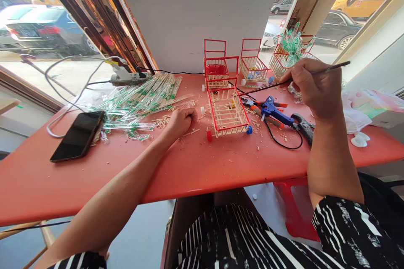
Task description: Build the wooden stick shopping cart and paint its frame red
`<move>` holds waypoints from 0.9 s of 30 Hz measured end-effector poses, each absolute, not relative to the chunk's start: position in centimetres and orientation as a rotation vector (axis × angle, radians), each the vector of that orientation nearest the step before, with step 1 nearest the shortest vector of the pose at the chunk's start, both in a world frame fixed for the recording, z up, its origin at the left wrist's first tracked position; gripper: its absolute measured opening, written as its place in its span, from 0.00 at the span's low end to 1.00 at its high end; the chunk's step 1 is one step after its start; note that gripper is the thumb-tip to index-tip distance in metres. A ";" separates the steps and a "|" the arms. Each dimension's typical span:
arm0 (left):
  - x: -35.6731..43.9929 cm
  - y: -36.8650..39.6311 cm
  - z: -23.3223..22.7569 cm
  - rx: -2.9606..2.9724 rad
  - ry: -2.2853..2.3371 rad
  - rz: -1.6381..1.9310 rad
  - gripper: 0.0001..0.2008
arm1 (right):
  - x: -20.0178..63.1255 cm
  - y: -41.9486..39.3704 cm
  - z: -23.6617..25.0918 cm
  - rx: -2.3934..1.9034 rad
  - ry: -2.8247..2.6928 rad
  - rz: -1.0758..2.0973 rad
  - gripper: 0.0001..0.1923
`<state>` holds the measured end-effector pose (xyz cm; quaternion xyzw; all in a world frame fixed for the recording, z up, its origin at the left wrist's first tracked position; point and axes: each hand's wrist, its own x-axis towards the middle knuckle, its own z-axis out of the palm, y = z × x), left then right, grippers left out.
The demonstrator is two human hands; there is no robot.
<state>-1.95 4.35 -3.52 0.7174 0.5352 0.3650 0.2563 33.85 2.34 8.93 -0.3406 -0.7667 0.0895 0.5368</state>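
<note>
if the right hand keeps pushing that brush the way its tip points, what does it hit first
The right hand holds a thin brush with its tip aimed left and slightly down. First in that line is probably the nearest miniature cart, at its red top rim; depth is unclear, so the tip may pass above it.

Orange-red counter [195, 168], glossy, strewn with wood chips and splinters. Far left: black phone [78, 135] lying flat, screen up. Behind it: heap of chopsticks in clear green-printed wrappers [148, 94], power strip [128, 77] at back edge with grey cables. Centre: small stick-built shopping cart [227, 112], red frame, red and blue wheels; second cart [216, 72] just behind, third cart [252, 67] to its right. Right of centre: blue glue gun [274, 110] with black cord, orange-handled pliers [263, 104] touching it. Far right: plastic bags [362, 109].
</note>
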 end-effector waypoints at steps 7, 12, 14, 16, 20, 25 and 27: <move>-2.0 4.3 -3.5 1.938 1.471 0.973 0.08 | 34.2 1.9 9.5 -0.805 -1.820 0.239 0.19; -2.1 4.4 -3.7 1.947 1.455 0.988 0.08 | 33.8 1.2 9.9 -0.868 -1.745 0.252 0.22; -2.1 4.5 -3.8 1.953 1.449 0.999 0.08 | 33.9 1.2 9.9 -0.887 -1.720 0.258 0.23; -2.2 4.5 -3.9 1.958 1.441 0.999 0.08 | 34.1 1.3 9.8 -0.879 -1.713 0.284 0.22; -2.2 4.5 -4.0 1.960 1.438 0.995 0.09 | 34.6 2.0 9.4 -0.820 -1.692 0.335 0.21; -2.2 4.6 -4.0 1.966 1.439 1.006 0.08 | 34.5 2.7 9.3 -0.771 -1.593 0.325 0.21; -2.2 4.6 -3.9 1.968 1.441 1.006 0.07 | 34.6 3.0 9.4 -0.743 -1.544 0.319 0.21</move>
